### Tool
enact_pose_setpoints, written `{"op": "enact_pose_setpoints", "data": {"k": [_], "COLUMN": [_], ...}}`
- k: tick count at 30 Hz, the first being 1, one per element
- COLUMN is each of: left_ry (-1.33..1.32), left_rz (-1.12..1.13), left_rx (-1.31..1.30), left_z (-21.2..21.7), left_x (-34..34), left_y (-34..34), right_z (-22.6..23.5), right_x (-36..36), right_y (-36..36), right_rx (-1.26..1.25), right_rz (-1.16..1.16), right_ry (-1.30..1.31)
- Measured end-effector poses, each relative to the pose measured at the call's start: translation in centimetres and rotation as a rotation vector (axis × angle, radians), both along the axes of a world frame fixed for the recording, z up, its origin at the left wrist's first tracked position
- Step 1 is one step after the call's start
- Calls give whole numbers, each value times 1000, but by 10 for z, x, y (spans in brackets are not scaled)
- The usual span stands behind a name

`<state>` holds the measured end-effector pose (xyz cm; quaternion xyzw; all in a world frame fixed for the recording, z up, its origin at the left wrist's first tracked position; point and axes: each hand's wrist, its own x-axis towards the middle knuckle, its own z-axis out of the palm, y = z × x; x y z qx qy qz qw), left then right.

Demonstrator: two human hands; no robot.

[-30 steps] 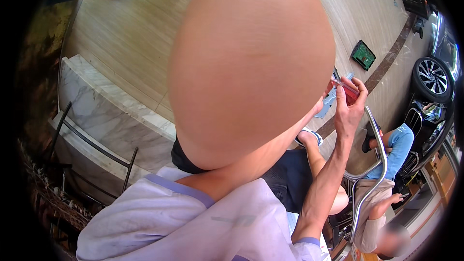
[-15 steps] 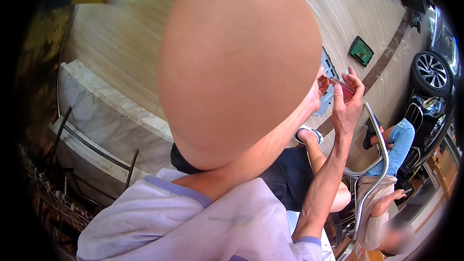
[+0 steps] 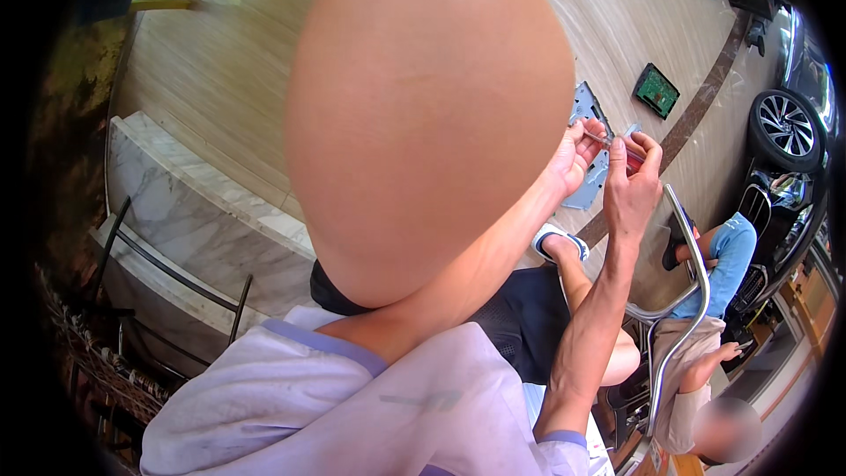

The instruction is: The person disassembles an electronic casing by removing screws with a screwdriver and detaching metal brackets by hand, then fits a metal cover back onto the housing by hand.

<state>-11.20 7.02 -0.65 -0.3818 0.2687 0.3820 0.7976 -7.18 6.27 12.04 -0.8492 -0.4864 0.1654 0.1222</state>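
the small red-handled tool (image 3: 627, 159), probably a screwdriver, sits high in the right of the head view, pinched in the fingers (image 3: 650, 146) of the right hand (image 3: 630, 185). a thin pale shaft runs from the red grip up and to the left, so its long axis slants toward the left hand (image 3: 575, 154), which meets it at the tip end. the left hand's fingers (image 3: 589, 132) are closed together around something at that tip, too small to make out. the two hands are touching or nearly so, both raised on outstretched forearms well above the floor.

straight beyond the hands, down on the pale wood floor (image 3: 264, 62), lies a flat grey metal plate (image 3: 589, 176), partly hidden behind the hands. a green circuit board (image 3: 656, 91) lies a little farther right on the same floor, apart from the plate. the right hand is the one carrying the tool's grip; the left is nearer the working end.

below the hands a curved metal chair frame (image 3: 687, 282) stands, and beside it a seated person in a blue shirt (image 3: 727, 264). a car wheel (image 3: 784, 128) shows at the right rim.
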Motion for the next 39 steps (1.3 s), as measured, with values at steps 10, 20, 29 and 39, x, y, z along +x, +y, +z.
{"op": "enact_pose_setpoints", "data": {"k": [10,20,29,39], "left_ry": [120,-46,91,70], "left_rz": [-196,-35,-210,-104], "left_rx": [27,29,31,40], "left_z": [0,-19,-18,-12], "left_x": [-3,3,3,-8], "left_y": [-4,-5,-11,-18], "right_z": [-7,-1,-4,-1], "right_x": [7,-5,1,-15], "right_y": [-18,1,-18,10], "right_rx": [153,79,152,0], "right_rz": [41,57,117,17], "right_ry": [211,67,192,-172]}}
